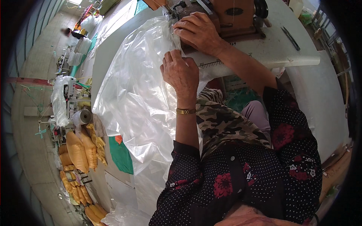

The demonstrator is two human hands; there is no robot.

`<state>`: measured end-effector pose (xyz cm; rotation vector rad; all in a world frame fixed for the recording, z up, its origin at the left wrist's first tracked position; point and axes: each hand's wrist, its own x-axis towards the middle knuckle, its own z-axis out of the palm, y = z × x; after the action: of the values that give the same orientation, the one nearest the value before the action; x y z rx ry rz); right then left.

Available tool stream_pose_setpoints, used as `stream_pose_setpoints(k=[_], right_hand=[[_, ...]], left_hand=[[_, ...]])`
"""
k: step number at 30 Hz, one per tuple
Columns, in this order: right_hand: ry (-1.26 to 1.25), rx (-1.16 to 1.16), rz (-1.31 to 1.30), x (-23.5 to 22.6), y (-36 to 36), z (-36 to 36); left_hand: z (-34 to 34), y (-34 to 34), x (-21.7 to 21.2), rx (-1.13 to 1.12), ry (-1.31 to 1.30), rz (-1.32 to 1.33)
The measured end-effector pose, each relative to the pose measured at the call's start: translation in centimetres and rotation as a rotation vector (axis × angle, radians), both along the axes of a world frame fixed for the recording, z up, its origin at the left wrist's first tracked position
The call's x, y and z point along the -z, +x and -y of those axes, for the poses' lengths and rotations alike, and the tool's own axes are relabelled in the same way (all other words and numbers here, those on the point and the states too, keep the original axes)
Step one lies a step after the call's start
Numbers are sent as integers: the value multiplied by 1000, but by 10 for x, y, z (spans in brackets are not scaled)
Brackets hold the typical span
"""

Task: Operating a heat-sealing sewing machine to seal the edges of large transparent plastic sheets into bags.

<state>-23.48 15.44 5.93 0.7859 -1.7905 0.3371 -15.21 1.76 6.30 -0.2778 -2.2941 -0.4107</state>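
Observation:
A large sheet of clear plastic film (128, 83) drapes over the table and hangs down past its near left edge. My left hand (180, 71), with a gold band at the wrist, is closed on the film's right edge, fingers curled. Just beyond it, my right hand (198, 33) lies with fingers stretched over the same edge, close to the sewing machine's needle area. The brown sewing machine (235, 15) stands at the far side, with a black handwheel (261, 9) on its right. Beneath the right fingers, the film's edge is partly hidden.
Dark thread snips (290, 38) lie on the white table (271, 49) right of the machine. A printed ruler scale (211, 64) runs along its near edge. Stuffed orange sacks (77, 150), a film roll (82, 117) and other machinery stand left on the floor. A person (73, 33) is far off.

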Motion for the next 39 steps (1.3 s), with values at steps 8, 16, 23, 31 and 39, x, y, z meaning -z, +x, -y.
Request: stream_pose_setpoints(k=[8,16,23,31,39], right_hand=[[-8,48,-24,5,-3,-2],[-21,58,-8,1,3,0],[-35,45,27,3,4,0],[-25,89,23,6,5,-1],[-2,76,21,6,6,-2]], left_hand=[[3,1,12,78,138,-13],[15,-13,25,278,102,-131],[14,-21,23,266,56,-171],[14,-27,19,238,45,-214],[5,-16,10,183,47,-127]])
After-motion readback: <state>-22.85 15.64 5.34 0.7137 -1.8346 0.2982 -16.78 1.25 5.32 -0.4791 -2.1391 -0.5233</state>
